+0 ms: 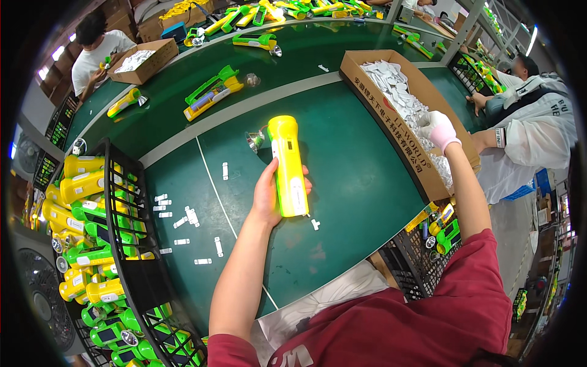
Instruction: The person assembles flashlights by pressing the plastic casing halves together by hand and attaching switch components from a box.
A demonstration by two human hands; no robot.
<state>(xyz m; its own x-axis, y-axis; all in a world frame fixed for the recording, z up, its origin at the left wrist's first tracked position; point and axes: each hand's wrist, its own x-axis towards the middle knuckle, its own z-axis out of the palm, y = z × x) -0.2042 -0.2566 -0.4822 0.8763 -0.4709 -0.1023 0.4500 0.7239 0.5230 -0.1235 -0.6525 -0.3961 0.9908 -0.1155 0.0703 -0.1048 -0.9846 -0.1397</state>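
My left hand (266,194) is closed round a yellow flashlight (283,159), tilted slightly over the green work table. A silver reflector (254,142) hangs off the flashlight's far end by thin wires. On the flashlight's near part there is a white oval plate. Wearing a white and pink glove, my right hand (441,131) reaches into a long carton (397,137) heaped with white plastic pieces (394,85). Its fingers look curled together among the pieces, and what they pinch, if anything, is hidden. Several small white clips (192,216) lie on the table left of my left forearm.
A black crate (113,211) full of yellow and green flashlights stands at the left. Beyond the table runs a green conveyor (293,46) carrying flashlight parts. Another crate (422,263) is below my right arm. Co-workers sit at far left (101,52) and right (532,116).
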